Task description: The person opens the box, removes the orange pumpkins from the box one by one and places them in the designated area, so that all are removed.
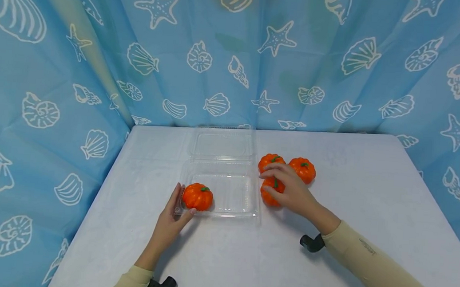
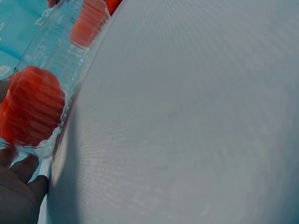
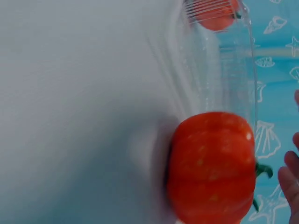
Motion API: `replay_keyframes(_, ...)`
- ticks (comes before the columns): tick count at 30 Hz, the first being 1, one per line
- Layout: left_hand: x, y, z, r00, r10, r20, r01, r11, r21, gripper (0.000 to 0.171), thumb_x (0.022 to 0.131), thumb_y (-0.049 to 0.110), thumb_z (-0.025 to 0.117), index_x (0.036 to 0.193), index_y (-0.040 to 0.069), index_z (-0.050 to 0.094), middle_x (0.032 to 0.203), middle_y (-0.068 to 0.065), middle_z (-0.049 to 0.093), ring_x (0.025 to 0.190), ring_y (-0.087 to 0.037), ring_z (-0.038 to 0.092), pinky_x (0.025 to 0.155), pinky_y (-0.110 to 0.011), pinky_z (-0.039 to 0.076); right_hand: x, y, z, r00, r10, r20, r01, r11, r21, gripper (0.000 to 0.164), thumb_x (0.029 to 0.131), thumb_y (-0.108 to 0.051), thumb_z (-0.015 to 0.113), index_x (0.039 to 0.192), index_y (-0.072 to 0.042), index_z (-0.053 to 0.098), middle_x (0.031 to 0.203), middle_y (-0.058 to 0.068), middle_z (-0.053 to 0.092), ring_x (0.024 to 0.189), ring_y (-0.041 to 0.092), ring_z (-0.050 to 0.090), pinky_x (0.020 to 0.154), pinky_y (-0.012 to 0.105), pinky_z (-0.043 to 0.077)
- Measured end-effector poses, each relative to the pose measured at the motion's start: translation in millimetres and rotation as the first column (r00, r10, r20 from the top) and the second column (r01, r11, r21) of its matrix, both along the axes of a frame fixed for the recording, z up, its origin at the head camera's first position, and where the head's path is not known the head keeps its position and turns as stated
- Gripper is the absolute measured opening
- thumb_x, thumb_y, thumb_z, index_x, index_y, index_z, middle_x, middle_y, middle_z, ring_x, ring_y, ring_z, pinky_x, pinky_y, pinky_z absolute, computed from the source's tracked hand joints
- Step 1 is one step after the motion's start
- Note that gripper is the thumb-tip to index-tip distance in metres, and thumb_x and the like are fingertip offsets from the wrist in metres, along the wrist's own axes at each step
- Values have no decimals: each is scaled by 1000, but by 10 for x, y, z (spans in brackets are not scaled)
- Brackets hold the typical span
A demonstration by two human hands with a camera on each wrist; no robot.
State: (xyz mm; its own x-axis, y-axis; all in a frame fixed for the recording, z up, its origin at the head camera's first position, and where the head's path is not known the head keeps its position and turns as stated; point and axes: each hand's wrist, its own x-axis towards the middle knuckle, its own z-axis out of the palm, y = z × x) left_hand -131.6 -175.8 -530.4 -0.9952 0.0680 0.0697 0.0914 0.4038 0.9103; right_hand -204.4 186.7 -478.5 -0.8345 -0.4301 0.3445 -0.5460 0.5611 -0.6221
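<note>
A clear plastic clamshell container (image 1: 232, 192) lies with its lid (image 1: 223, 144) folded back. One small orange pumpkin (image 1: 197, 197) with a green stem sits in its front left corner. My left hand (image 1: 170, 224) holds the container at that corner, fingers along the left side and thumb at the front rim beside the pumpkin. My right hand (image 1: 292, 190) is over another pumpkin (image 2: 114, 4) just right of the container, fingers spread and slightly bent. In the right wrist view, the fingertips (image 3: 290, 179) stand apart from this nearer pumpkin (image 3: 212, 168) and its stem.
Two more pumpkins stand behind the right hand, one at the back left (image 1: 270, 160) and one at the back right (image 1: 302, 170). A white cloth (image 1: 325, 274) covers the table. Beyond its far edge hangs a blue curtain (image 1: 235, 72) with seashell prints.
</note>
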Motion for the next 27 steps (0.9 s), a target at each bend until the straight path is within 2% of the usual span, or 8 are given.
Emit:
replay_keyframes(5, -1, 12, 3, 1000, -1, 3, 1, 1000, -3, 91, 95, 30, 73, 164, 13, 17, 166, -4, 29, 153, -26, 26, 117, -55, 30, -63, -133, 81, 998, -3, 59, 0, 999, 55, 27, 93, -23, 74, 119, -17, 71, 134, 3, 59, 130, 25, 49, 101, 53, 52)
replay_keyframes(10, -5, 16, 16, 1000, 4, 2, -4, 1000, -14, 92, 95, 31, 74, 164, 14, 17, 166, -3, 30, 153, -25, 26, 118, -55, 29, -142, -279, 168, 986, 14, 168, -28, 996, 79, 33, 94, -28, 73, 126, -21, 68, 141, 2, 56, 135, 27, 46, 105, 55, 48)
replay_keyframes(17, -5, 11, 18, 1000, 0, 3, 0, 1000, -10, 92, 95, 30, 74, 164, 14, 16, 166, -3, 30, 153, -26, 26, 117, -55, 31, -249, -468, 222, 957, 70, 282, -89, 994, 56, 39, 95, -31, 73, 132, -24, 65, 141, 1, 56, 123, 34, 58, 99, 50, 53)
replay_keyframes(27, -6, -5, 0, 1000, 9, 4, -9, 1000, -29, 91, 95, 33, 73, 164, 14, 17, 166, -3, 29, 153, -26, 25, 117, -56, 30, -329, -761, 271, 947, 115, 300, -147, 985, 85, 42, 95, -31, 73, 135, -21, 64, 138, 3, 58, 126, 32, 56, 103, 46, 51)
